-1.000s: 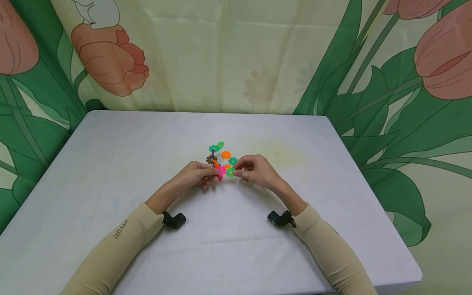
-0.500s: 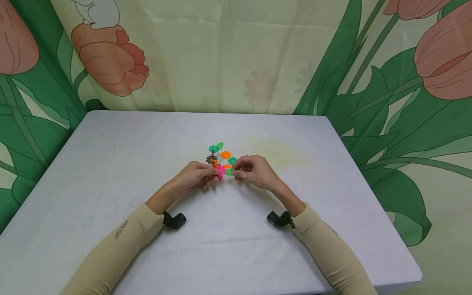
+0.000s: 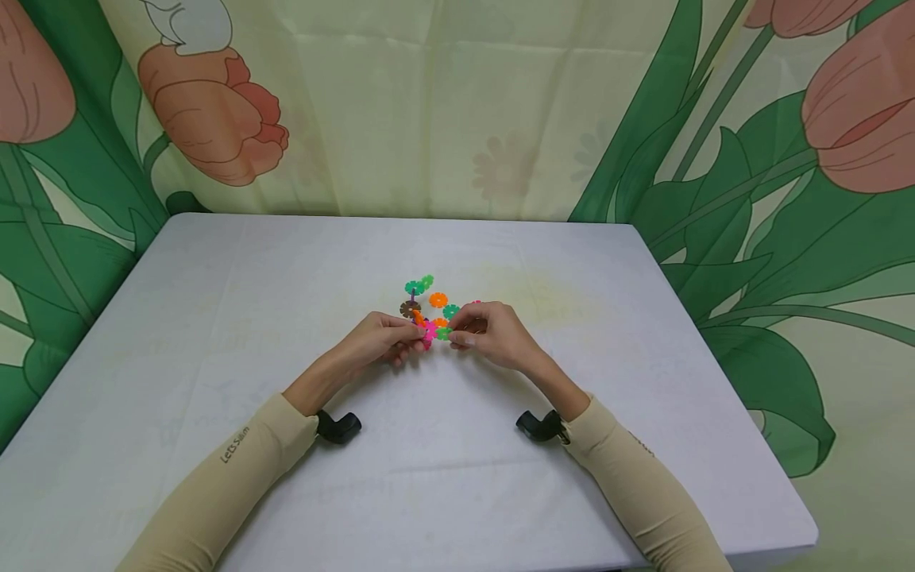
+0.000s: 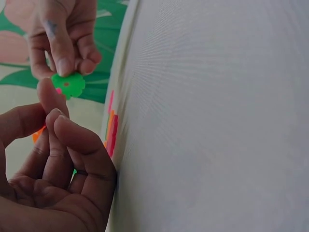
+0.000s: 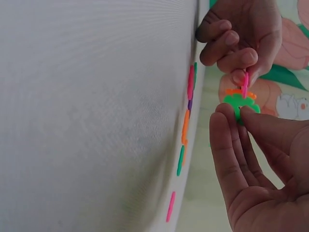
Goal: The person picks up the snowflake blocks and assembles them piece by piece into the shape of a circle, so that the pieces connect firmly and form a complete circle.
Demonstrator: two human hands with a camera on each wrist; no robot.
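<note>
My left hand (image 3: 379,338) pinches a pink flower-shaped interlocking disc (image 3: 430,330) between thumb and fingertips, over the middle of the table. An orange disc (image 3: 418,317) stands on edge beside the pink one. From the other side, my right hand (image 3: 496,334) pinches a green notched disc (image 5: 236,104) by its edge. In the right wrist view the pink disc (image 5: 245,84) appears edge-on, its lower rim at the green disc's upper rim. The left wrist view shows the green disc (image 4: 73,87) face-on under the right fingertips; most of the pink one is hidden there.
Several loose discs lie on the white-covered table (image 3: 286,270) just beyond the hands: brown (image 3: 410,309), teal (image 3: 414,287), light green (image 3: 427,281), orange (image 3: 438,299) and another teal (image 3: 451,311). A printed flower curtain (image 3: 443,119) hangs behind the table.
My right hand has shifted slightly left with the green disc, which now looks flatter and sits closer to the pink disc. The left hand stays almost still.
</note>
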